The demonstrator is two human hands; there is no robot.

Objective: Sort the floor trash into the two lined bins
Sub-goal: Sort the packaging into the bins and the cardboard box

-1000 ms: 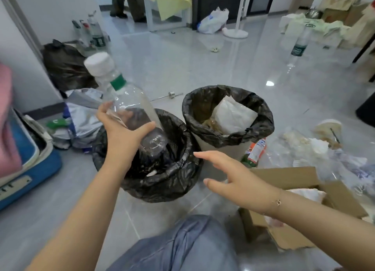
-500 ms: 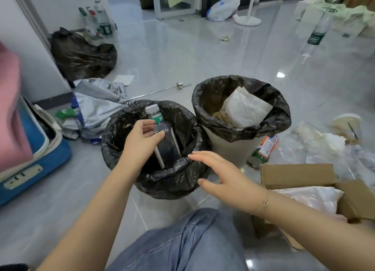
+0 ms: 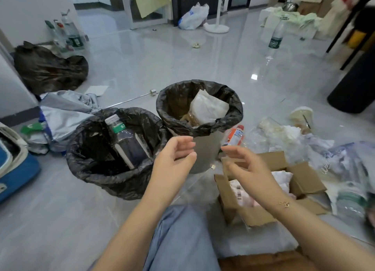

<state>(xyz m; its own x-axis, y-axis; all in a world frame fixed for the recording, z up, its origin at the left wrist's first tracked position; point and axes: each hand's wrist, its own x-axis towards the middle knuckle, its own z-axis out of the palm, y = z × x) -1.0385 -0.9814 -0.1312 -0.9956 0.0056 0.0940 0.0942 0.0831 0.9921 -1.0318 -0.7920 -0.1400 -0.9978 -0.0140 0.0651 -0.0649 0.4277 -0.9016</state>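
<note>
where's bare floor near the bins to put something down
Bare tile lies behind both bins, out to the upright bottle, and in front of the left bin by the blue case. It is crowded right of the right bin: cardboard box, cup, plastic wrappers.

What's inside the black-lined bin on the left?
The left bin with the black plastic liner holds a clear plastic bottle with a white cap and green label, leaning cap-up against the liner. Whatever lies beneath it is hidden in the dark bottom.
</note>
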